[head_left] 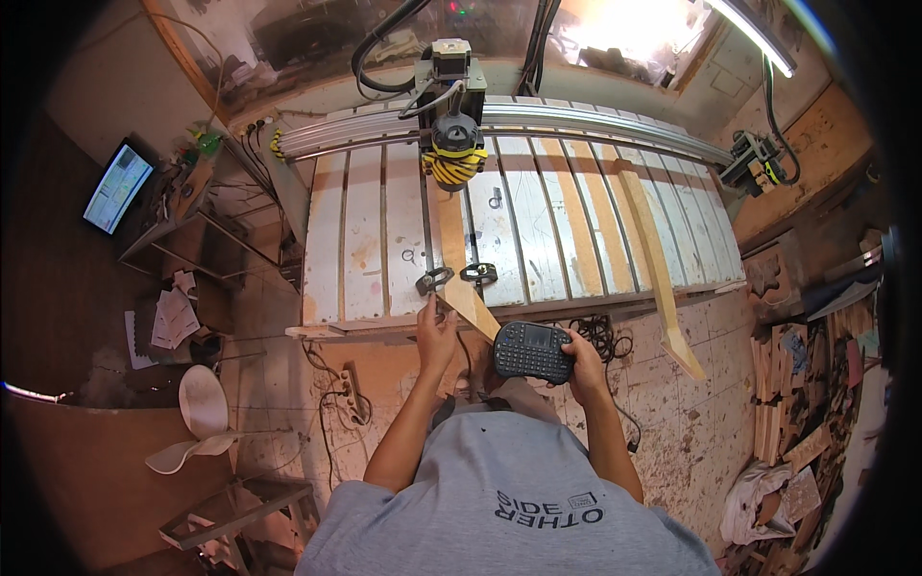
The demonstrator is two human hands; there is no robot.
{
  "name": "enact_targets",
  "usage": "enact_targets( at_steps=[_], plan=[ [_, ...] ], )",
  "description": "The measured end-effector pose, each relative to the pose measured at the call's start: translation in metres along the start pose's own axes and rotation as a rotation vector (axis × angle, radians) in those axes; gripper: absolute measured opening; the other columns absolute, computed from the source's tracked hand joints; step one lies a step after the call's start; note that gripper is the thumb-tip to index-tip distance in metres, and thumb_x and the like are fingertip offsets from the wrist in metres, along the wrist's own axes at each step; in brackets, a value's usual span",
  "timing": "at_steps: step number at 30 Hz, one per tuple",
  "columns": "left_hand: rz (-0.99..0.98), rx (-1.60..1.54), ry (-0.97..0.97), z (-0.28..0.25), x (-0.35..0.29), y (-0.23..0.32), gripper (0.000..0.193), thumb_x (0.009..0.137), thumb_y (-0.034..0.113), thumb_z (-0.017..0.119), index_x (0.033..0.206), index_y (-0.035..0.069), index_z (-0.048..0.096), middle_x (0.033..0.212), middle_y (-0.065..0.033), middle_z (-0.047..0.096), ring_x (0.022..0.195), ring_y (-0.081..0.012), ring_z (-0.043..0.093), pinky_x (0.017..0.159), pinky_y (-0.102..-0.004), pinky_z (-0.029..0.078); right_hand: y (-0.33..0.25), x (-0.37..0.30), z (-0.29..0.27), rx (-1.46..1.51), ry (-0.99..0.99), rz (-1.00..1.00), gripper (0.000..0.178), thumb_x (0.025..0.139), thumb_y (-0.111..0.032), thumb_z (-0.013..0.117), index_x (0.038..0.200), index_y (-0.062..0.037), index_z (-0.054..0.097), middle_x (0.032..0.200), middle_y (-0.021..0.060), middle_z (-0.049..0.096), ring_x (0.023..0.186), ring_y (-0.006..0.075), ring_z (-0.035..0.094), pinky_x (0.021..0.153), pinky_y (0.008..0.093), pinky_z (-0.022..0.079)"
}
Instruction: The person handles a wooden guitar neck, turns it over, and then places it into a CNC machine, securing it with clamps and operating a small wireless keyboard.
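Two hands apart: right hand (584, 363) closed round right end of black mini keyboard (531, 351), thumb on top, keyboard just off near edge of slatted table (365, 259). Left hand (437, 331) half open, fingers loosely curled just below left clamp (426, 283), nothing seen in grasp; contact unclear. Keyboard looks light, stiff, smooth; best held by side edges, clear of keys. Wooden strip (471, 305) looks rigid; overhanging end likely handiest hold. Right fingers under keyboard hidden; strip's far end lost behind machine head (454, 154).
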State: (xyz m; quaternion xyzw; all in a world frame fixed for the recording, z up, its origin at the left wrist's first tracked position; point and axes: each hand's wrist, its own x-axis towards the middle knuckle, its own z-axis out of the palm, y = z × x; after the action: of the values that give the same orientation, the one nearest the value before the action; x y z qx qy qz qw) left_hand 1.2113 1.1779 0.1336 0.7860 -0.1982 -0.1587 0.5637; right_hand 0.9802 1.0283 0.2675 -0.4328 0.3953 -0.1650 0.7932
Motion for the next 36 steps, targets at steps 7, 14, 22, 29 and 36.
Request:
enact_targets(
  at_steps=[7, 14, 22, 29, 36],
  plan=[
    [0.062, 0.062, -0.091, -0.001, -0.003, -0.006, 0.085, 0.090, 0.025, 0.076, 0.158, 0.004, 0.029, 0.140, -0.0210, 0.048, 0.113, -0.0307, 0.061, 0.090, -0.0376, 0.055, -0.002, -0.004, 0.002, -0.005, 0.013, 0.008, 0.036, 0.090, -0.015, 0.042, 0.117, 0.0037, 0.056, 0.088, 0.0091, 0.062, 0.060, 0.0177, 0.065, 0.042, 0.0342, 0.058],
    [0.067, 0.078, -0.166, -0.003, -0.004, 0.000, 0.102, 0.087, 0.028, 0.081, 0.162, 0.005, 0.015, 0.149, -0.0207, 0.036, 0.121, -0.0338, 0.059, 0.096, -0.0394, 0.056, 0.000, -0.004, -0.002, -0.016, 0.008, -0.005, 0.036, 0.090, -0.016, 0.043, 0.117, 0.0040, 0.056, 0.088, 0.0091, 0.062, 0.059, 0.0174, 0.065, 0.042, 0.0344, 0.058],
    [0.109, 0.157, -0.145, -0.004, -0.002, -0.008, 0.101, 0.087, 0.029, 0.080, 0.161, 0.004, 0.016, 0.149, -0.0213, 0.036, 0.125, -0.0342, 0.056, 0.098, -0.0397, 0.056, 0.001, -0.006, -0.001, 0.010, -0.005, -0.009, 0.035, 0.089, -0.016, 0.045, 0.117, 0.0028, 0.056, 0.089, 0.0096, 0.061, 0.060, 0.0187, 0.065, 0.042, 0.0354, 0.058],
    [0.128, 0.176, -0.138, -0.003, -0.003, -0.007, 0.099, 0.088, 0.028, 0.080, 0.160, 0.003, 0.018, 0.150, -0.0221, 0.036, 0.130, -0.0350, 0.052, 0.099, -0.0400, 0.055, 0.003, -0.004, -0.004, 0.019, -0.003, -0.002, 0.037, 0.089, -0.016, 0.045, 0.120, 0.0029, 0.056, 0.091, 0.0105, 0.061, 0.063, 0.0199, 0.065, 0.042, 0.0357, 0.058],
    [0.144, 0.179, -0.126, -0.003, -0.001, -0.010, 0.099, 0.087, 0.028, 0.080, 0.159, 0.002, 0.018, 0.149, -0.0223, 0.036, 0.131, -0.0345, 0.050, 0.097, -0.0390, 0.056, -0.002, -0.007, -0.001, 0.033, 0.029, -0.006, 0.038, 0.088, -0.015, 0.046, 0.120, 0.0033, 0.057, 0.088, 0.0092, 0.060, 0.062, 0.0187, 0.065, 0.042, 0.0349, 0.058]
  ],
)
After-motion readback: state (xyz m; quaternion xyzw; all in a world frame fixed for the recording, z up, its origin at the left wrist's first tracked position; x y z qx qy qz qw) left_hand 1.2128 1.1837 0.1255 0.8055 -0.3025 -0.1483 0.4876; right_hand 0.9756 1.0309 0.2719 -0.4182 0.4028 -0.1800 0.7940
